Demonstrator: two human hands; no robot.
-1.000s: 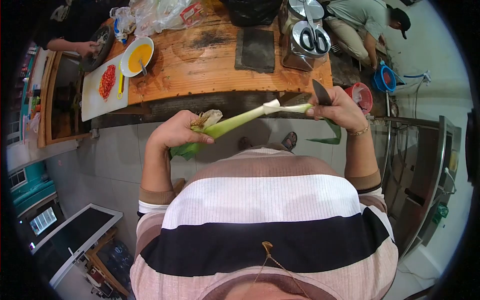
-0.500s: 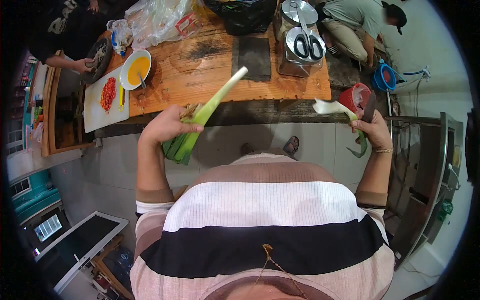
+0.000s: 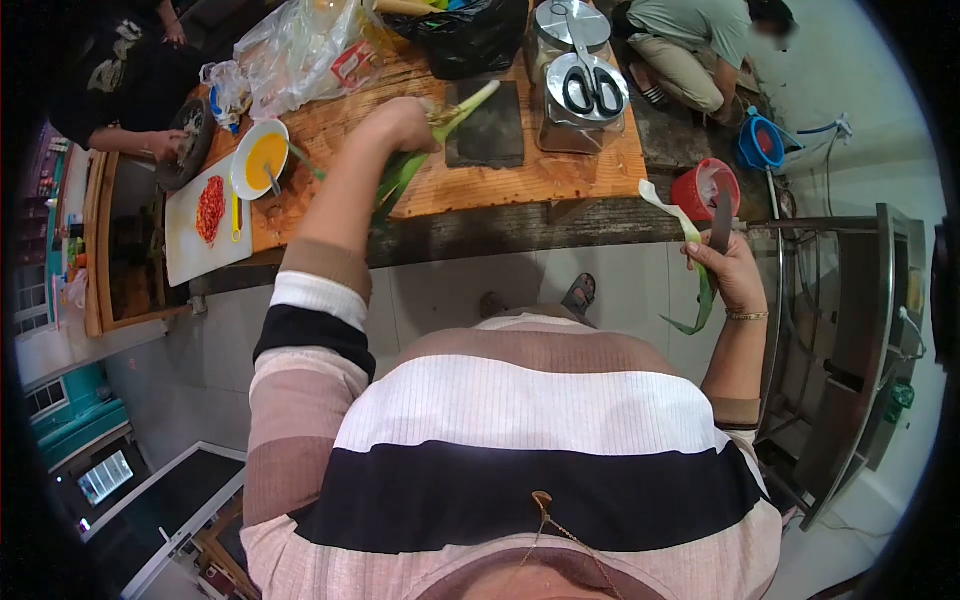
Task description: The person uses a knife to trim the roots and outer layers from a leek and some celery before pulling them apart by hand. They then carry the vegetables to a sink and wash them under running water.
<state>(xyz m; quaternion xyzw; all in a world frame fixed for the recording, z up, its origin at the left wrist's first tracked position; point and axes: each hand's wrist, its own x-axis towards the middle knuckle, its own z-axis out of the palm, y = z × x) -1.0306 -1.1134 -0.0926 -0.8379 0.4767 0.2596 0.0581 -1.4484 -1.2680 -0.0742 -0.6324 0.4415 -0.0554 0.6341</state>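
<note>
Left hand (image 3: 405, 125), mine: one, upper centre of the frame, arm stretched out over the wooden surface (image 3: 600, 178). Closed around a leek (image 3: 463, 112); the fingers are mostly hidden beneath the back of the hand. The leek's pale end points to the upper right, its green leaves hang to the lower left. Whether it touches the surface, I cannot tell.

Right hand (image 3: 735, 275), mine: one, right of the frame, beyond the surface's right end. Closed, with two items in it. First, a knife (image 3: 721, 225), dark blade pointing up, handle in my grip. Second, a stripped leek layer (image 3: 704, 290), pinched by thumb and fingers; its white end curls to the upper left, its green end dangles below.

Near the left hand: a dark slab (image 3: 485, 135), flat, just right of it. Farther right, a lidded jar (image 3: 580, 132) with scissors (image 3: 580, 45) lying on top.

Near the right hand: a red bucket (image 3: 686, 192), behind the knife blade as I see it.
</note>
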